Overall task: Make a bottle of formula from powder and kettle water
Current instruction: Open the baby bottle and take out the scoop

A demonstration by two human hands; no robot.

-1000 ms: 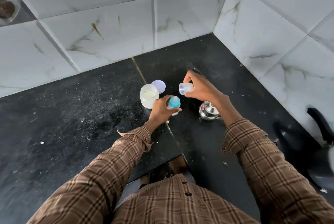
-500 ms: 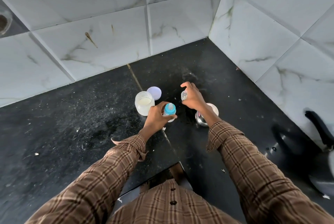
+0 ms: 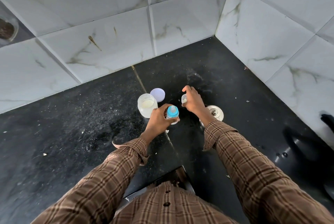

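Note:
A small baby bottle with a blue collar and clear teat (image 3: 172,112) stands on the black counter (image 3: 72,129), and my left hand (image 3: 160,121) is wrapped around its body. My right hand (image 3: 193,101) holds a small clear cap (image 3: 184,99) low over the counter, just right of the bottle. An open jar of pale powder (image 3: 146,104) stands left of the bottle, with its round white lid (image 3: 157,94) lying behind it. A steel kettle (image 3: 214,113) sits under my right wrist, partly hidden.
White marble-pattern tiled walls (image 3: 180,21) meet in a corner behind the counter. A dark object (image 3: 307,151) lies at the right edge near the wall. Crumbs and white specks are scattered over the counter.
My right hand has carried the clear cap down from above the bottle to near the counter. The left hand stays on the bottle. The camera view has shifted slightly.

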